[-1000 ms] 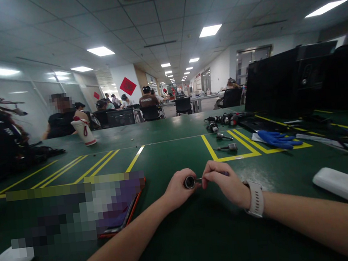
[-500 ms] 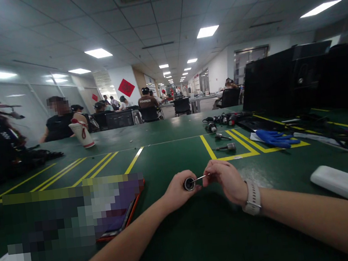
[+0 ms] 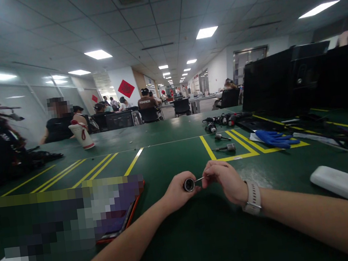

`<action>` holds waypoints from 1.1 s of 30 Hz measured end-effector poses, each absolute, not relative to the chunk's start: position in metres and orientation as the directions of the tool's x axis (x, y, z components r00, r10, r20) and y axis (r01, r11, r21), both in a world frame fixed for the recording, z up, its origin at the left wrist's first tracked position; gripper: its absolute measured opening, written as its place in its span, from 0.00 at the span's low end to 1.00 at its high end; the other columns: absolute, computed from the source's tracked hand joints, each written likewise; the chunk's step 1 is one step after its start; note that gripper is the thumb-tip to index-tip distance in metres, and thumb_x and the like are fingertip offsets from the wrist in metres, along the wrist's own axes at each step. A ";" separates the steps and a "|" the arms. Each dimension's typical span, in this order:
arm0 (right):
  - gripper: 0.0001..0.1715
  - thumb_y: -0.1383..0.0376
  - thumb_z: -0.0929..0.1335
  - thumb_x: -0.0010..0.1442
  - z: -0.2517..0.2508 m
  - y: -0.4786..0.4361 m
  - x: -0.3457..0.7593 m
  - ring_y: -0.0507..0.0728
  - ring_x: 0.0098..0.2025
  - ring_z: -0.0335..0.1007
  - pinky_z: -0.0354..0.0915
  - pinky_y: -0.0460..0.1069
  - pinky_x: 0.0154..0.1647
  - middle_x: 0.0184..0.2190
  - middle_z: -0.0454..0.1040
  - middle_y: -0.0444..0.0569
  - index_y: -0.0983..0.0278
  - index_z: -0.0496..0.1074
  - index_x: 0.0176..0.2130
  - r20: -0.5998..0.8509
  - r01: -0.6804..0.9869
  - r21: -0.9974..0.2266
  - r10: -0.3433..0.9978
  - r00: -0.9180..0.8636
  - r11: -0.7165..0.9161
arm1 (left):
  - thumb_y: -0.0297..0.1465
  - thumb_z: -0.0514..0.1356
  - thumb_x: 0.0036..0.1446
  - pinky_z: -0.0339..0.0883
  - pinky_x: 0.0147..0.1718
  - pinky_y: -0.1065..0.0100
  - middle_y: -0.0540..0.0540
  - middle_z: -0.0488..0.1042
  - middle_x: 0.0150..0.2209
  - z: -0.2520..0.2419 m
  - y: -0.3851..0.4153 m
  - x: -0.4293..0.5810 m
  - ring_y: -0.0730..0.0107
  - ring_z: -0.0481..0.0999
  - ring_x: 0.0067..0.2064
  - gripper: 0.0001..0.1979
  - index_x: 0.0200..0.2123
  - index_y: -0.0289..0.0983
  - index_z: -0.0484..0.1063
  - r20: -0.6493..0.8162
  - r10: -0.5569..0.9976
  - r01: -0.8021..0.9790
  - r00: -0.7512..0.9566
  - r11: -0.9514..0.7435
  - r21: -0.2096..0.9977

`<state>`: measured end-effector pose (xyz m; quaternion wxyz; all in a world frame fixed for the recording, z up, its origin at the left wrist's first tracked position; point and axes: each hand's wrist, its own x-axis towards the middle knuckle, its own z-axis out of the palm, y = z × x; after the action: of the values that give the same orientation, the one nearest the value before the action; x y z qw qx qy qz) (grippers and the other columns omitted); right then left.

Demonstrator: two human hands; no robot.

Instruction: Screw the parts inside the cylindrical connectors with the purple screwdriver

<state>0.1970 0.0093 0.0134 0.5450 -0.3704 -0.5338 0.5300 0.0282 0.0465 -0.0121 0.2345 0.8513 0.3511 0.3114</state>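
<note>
The round part (image 3: 189,184) is just below the middle of the frame, held up over the green tabletop (image 3: 165,161). It has a shiny ring and a dark hole that faces us. A thin rod (image 3: 200,179) sticks out to its right and seems to meet its right edge. I can't tell if the tip goes in or only touches.

I think the step right now is working at the round part with the rod. The next move seems to call for keeping the round part very still and the rod in line with it.

The left hand (image 3: 180,188) has its fingers curled around the round part, so the part sits inside their grip, with its open end showing. The right hand (image 3: 225,181) has its fingers pinched together on the rod, just right of the round part and not touching it. A pale watch (image 3: 252,197) is on the right wrist.

Above the right hand, two small metal pieces with thin stems, a near one (image 3: 228,148) and a far one (image 3: 221,137), lie by yellow tape (image 3: 207,147). A blue glove (image 3: 274,138) lies at the middle right. A purple pouch (image 3: 117,216) lies at the lower left, and a white cup (image 3: 83,136) leans farther up.
</note>
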 end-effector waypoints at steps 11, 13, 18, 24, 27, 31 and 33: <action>0.09 0.70 0.63 0.48 0.012 0.006 0.199 0.52 0.24 0.65 0.60 0.49 0.31 0.16 0.69 0.42 0.64 0.66 0.19 0.332 -0.096 -0.943 0.925 -0.188 0.319 | 0.31 0.61 0.47 0.59 0.27 0.71 0.53 0.65 0.25 -0.008 0.046 0.029 0.74 0.64 0.28 0.07 0.25 0.36 0.64 0.362 0.753 0.450 0.550 -0.632 0.631; 0.09 0.72 0.64 0.48 0.014 0.004 0.200 0.52 0.25 0.64 0.58 0.48 0.31 0.17 0.69 0.42 0.64 0.67 0.18 0.357 -0.048 -0.934 0.911 -0.208 0.355 | 0.32 0.61 0.48 0.59 0.27 0.71 0.53 0.65 0.25 -0.007 0.045 0.029 0.73 0.64 0.28 0.08 0.25 0.36 0.64 0.361 0.753 0.449 0.550 -0.632 0.632; 0.09 0.73 0.64 0.48 0.014 0.002 0.200 0.53 0.26 0.64 0.58 0.48 0.32 0.18 0.70 0.42 0.64 0.67 0.19 0.350 -0.037 -0.936 0.910 -0.223 0.350 | 0.32 0.61 0.48 0.59 0.28 0.70 0.53 0.65 0.25 -0.007 0.046 0.028 0.72 0.64 0.29 0.08 0.25 0.36 0.64 0.359 0.755 0.450 0.548 -0.628 0.635; 0.08 0.69 0.62 0.47 0.010 0.010 0.199 0.53 0.21 0.66 0.60 0.49 0.29 0.14 0.69 0.42 0.65 0.65 0.19 0.237 -0.180 -0.962 0.957 -0.170 0.206 | 0.29 0.61 0.47 0.59 0.29 0.70 0.52 0.65 0.27 -0.009 0.046 0.027 0.72 0.65 0.30 0.06 0.26 0.36 0.64 0.366 0.752 0.430 0.548 -0.629 0.647; 0.08 0.68 0.61 0.46 0.008 0.013 0.198 0.53 0.20 0.66 0.60 0.49 0.27 0.14 0.68 0.43 0.65 0.65 0.19 0.174 -0.246 -0.960 0.974 -0.142 0.135 | 0.29 0.61 0.47 0.59 0.29 0.70 0.52 0.66 0.27 -0.008 0.045 0.028 0.71 0.66 0.29 0.06 0.26 0.36 0.64 0.365 0.750 0.416 0.552 -0.626 0.659; 0.07 0.67 0.62 0.46 0.006 0.014 0.197 0.53 0.20 0.66 0.61 0.49 0.26 0.15 0.69 0.44 0.66 0.65 0.19 0.131 -0.298 -0.950 0.983 -0.125 0.089 | 0.29 0.62 0.46 0.60 0.29 0.70 0.51 0.68 0.26 -0.008 0.045 0.029 0.71 0.66 0.29 0.06 0.25 0.35 0.66 0.361 0.750 0.393 0.555 -0.618 0.680; 0.07 0.67 0.62 0.45 0.006 0.013 0.197 0.53 0.20 0.66 0.61 0.49 0.26 0.15 0.69 0.45 0.66 0.65 0.19 0.137 -0.308 -0.947 0.983 -0.124 0.093 | 0.29 0.62 0.46 0.60 0.28 0.71 0.52 0.68 0.26 -0.009 0.045 0.029 0.71 0.66 0.29 0.06 0.25 0.35 0.66 0.363 0.753 0.385 0.548 -0.613 0.690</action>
<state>0.1968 0.0130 0.0064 0.5613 -0.3509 -0.4811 0.5748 0.0288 0.0451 -0.0088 0.2782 0.8346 0.3409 0.3313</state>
